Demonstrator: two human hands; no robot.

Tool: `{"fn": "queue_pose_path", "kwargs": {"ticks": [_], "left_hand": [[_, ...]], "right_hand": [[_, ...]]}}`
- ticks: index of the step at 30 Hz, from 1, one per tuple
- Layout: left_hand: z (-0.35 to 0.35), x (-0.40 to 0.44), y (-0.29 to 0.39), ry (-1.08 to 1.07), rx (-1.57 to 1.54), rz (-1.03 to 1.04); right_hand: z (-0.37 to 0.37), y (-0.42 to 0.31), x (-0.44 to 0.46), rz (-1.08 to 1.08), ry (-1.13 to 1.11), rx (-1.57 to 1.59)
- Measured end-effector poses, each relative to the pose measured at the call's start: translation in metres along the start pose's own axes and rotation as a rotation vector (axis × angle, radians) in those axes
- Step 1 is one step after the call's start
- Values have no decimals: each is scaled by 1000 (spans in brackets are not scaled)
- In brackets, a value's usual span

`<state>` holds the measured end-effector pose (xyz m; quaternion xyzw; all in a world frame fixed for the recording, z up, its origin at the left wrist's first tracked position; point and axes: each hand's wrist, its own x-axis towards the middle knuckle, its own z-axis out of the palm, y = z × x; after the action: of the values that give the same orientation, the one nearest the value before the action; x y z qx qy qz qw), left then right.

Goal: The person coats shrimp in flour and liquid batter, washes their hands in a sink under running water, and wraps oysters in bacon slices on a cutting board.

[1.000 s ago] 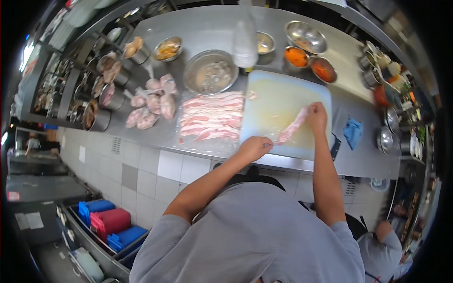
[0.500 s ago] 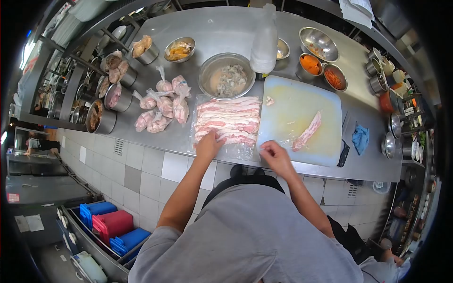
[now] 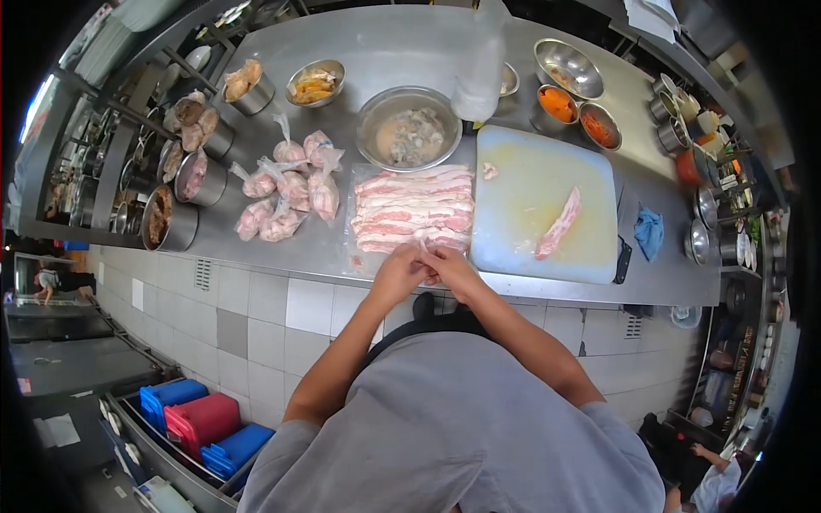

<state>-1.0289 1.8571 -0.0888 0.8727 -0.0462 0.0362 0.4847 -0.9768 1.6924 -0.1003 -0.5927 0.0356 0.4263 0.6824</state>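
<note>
Rows of raw bacon strips (image 3: 412, 209) lie on a clear plastic sheet (image 3: 359, 261) near the table's front edge. My left hand (image 3: 400, 274) and my right hand (image 3: 453, 272) meet at the lower edge of the bacon, fingertips pinched together. Whatever is between the fingers is too small and covered to make out. To the right is a white cutting board (image 3: 522, 205), with a single strip of meat (image 3: 560, 224) and a small scrap (image 3: 490, 171) on it. A knife (image 3: 623, 259) rests along the board's right side.
Behind the bacon stands a metal bowl (image 3: 369, 141) of greyish pieces in liquid. Knotted bags of meat (image 3: 292, 190) lie to the left, beside metal pots (image 3: 182, 224). A large clear bottle (image 3: 476, 90), carrot bowls (image 3: 599, 126) and a blue cloth (image 3: 648, 232) are also on the table.
My right hand has moved left from the board's edge to meet my left hand. The left hand has shifted right and toward me, off the bacon's lower left part. The view has shifted slightly.
</note>
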Motion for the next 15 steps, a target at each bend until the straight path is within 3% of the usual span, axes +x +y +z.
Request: {"fn": "queue_pose_path", "kwargs": {"ticks": [4,6,10,15], "left_hand": [[-15,-1,-37,-51,-276,-107],[-27,6,-38,-185,-554,-375],[-23,17,-28,-320,-662,-437],[-19,20,-27,-261,-694,-399]], "right_hand": [[-4,2,-1,55,69,-71],[-4,4,-2,0,54,-81],[4,1,-4,-36,83,-137],[2,4,2,-106,134,-235]]}}
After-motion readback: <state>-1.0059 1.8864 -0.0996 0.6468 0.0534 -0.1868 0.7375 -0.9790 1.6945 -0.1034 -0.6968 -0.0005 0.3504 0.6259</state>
